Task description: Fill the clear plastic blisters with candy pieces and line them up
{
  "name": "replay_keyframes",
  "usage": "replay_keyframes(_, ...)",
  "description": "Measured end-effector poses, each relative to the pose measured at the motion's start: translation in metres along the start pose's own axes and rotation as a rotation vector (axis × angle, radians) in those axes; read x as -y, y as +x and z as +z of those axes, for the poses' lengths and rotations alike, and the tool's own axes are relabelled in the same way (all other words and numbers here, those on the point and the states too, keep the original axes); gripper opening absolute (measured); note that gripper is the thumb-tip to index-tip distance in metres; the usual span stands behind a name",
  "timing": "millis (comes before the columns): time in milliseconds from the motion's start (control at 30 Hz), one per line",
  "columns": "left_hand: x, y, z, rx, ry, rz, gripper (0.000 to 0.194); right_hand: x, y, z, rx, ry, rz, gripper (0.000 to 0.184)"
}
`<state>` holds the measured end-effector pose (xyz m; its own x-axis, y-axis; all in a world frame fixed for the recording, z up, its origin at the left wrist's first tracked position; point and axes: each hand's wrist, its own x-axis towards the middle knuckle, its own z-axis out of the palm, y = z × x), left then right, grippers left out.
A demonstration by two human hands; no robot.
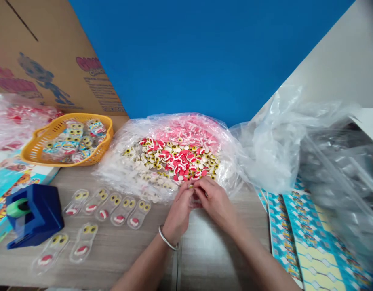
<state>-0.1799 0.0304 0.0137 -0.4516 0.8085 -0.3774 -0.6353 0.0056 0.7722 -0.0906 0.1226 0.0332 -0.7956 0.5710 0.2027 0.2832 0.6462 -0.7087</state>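
Wooden bench [210, 252], near the middle: left hand [180, 208] and right hand [214, 203] hold a small clear packet [196, 200], fingers [188, 189] pinched together, beside a big candy bag [174, 161].

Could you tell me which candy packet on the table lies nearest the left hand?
The right-end packet of the row of five; the others in that row and the two below lie farther from the left hand.

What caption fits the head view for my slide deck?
Left hand and right hand hold a small clear packet above a plastic bag of gummy eyes and gummy mouths.
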Motion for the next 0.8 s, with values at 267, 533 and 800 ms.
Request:
replay_keyframes(267,0.001,-0.001,0.005,-0.095,0.037,0.071,0.021,-0.008,-0.021,0.008,-0.151,0.043,-0.049,0.020)
replay_keyframes(533,0.004,0.000,0.001,-0.146,-0.039,0.023,0.024,-0.006,-0.016,0.006,-0.165,0.039,0.036,0.011)
replay_keyframes(800,-0.005,0.000,-0.004,-0.182,-0.129,-0.056,0.036,-0.025,0.029,-0.007,0.123,-0.493,0.147,0.026)
